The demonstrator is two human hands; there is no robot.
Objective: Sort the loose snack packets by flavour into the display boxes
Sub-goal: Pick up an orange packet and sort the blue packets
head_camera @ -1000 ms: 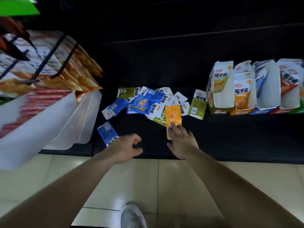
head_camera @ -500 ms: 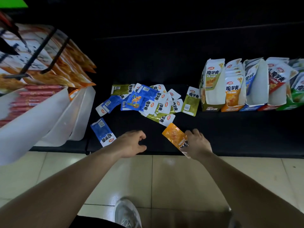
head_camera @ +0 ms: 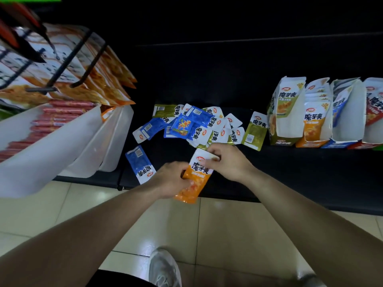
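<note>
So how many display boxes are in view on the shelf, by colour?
olive box: 1
orange box: 1
blue box: 1
red box: 1, cut off by the frame edge
Total: 4. A green sliver at the right edge may be a fifth.

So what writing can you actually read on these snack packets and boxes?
"魔芋爽": held orange packet
"魔芋爽": olive display box
"魔芋爽": boxed orange packets
"魔芋爽": loose olive packet
"魔芋爽", upside down: lone blue packet
Small print, red logos, barcodes: too blurred to read.
</note>
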